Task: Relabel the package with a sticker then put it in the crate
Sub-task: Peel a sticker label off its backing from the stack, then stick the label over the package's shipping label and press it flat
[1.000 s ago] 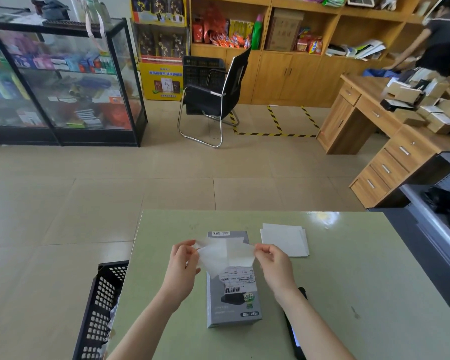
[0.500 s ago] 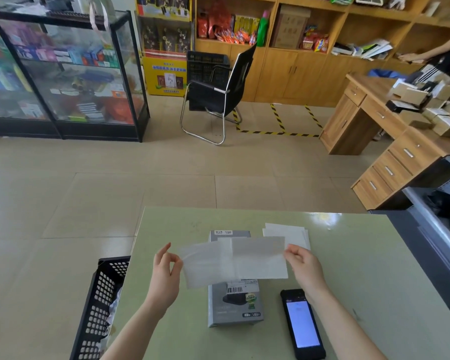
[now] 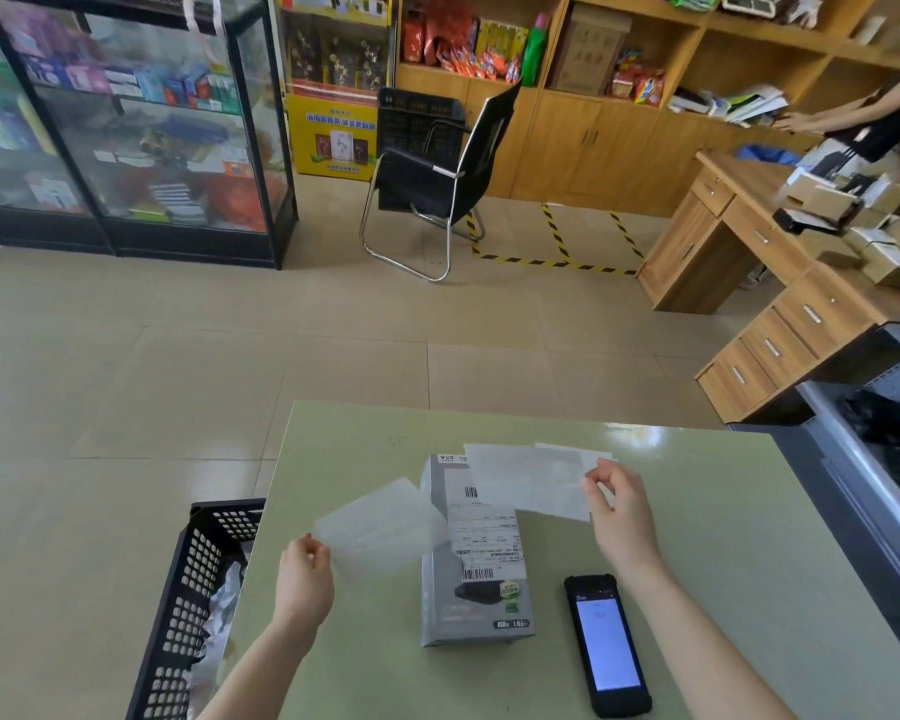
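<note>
A grey package box (image 3: 476, 605) lies flat on the green table (image 3: 697, 537), with an old white shipping label on its top face. My right hand (image 3: 617, 506) pinches a white sticker (image 3: 528, 480) by its right edge, held above the box's far end. My left hand (image 3: 305, 576) pinches a translucent backing sheet (image 3: 383, 532), held off to the left of the box. A black plastic crate (image 3: 188, 610) stands on the floor by the table's left edge, with crumpled paper inside.
A black handheld scanner (image 3: 606, 644) with a lit screen lies on the table right of the box. A stack of white labels (image 3: 572, 452) sits behind the sticker. A grey metal shelf (image 3: 863, 459) borders the table's right side. Another person stands at the far right desk.
The two sheets, held together over the box, have come apart. My left hand moved the backing sheet left and down; my right hand moved the sticker right and up.
</note>
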A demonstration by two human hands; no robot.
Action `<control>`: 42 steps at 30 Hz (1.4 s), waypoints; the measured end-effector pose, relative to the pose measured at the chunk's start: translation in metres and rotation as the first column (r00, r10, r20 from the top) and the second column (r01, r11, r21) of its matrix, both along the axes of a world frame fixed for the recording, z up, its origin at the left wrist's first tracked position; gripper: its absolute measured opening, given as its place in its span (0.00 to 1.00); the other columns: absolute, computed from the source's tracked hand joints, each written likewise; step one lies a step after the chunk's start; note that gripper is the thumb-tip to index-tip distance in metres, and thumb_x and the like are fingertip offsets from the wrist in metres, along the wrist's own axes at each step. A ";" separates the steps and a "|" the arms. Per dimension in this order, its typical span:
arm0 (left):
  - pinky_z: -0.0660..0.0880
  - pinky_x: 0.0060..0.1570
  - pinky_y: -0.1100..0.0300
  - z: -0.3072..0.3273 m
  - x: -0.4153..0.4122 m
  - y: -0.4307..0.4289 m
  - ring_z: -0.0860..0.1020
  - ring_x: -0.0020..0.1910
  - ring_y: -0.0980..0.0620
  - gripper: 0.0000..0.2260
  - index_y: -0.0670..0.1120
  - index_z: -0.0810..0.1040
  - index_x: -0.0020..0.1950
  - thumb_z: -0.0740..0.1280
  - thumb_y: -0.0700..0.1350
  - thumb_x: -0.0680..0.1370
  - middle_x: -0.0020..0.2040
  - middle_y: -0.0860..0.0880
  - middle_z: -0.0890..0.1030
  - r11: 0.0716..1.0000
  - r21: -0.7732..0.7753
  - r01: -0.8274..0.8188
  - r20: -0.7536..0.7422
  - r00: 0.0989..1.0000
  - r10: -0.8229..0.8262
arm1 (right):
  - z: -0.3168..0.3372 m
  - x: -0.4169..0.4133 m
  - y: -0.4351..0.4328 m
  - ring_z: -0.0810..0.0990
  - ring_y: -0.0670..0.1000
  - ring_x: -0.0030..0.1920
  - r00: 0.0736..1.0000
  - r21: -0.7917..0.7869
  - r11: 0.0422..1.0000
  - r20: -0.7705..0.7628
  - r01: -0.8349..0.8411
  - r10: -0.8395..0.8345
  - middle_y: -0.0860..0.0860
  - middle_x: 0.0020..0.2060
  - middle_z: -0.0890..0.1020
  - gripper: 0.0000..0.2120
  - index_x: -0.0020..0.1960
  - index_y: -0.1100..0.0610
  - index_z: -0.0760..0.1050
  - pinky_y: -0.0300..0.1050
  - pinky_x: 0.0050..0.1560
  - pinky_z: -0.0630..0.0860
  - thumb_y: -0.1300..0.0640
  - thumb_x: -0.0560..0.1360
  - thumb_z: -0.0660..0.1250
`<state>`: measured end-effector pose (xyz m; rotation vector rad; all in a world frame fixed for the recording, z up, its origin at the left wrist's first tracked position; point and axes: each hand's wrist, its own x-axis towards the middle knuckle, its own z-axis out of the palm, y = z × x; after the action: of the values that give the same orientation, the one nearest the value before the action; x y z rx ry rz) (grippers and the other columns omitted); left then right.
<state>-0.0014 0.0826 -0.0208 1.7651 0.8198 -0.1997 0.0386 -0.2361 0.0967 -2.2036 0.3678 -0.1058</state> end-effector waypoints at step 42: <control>0.65 0.70 0.57 0.002 0.010 -0.087 0.64 0.69 0.57 0.42 0.58 0.50 0.77 0.71 0.40 0.73 0.74 0.53 0.63 0.781 -0.105 0.616 0.141 0.787 -0.601 | -0.060 -0.006 0.054 0.75 0.50 0.60 0.914 0.427 0.891 -0.404 0.154 0.036 0.50 0.66 0.74 0.40 0.73 0.42 0.56 0.58 0.66 0.68 0.25 0.65 0.47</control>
<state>0.0088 -0.0040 -0.0188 1.8328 0.1218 -0.5817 0.0321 -0.1826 0.0365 -1.7351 0.6234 0.3772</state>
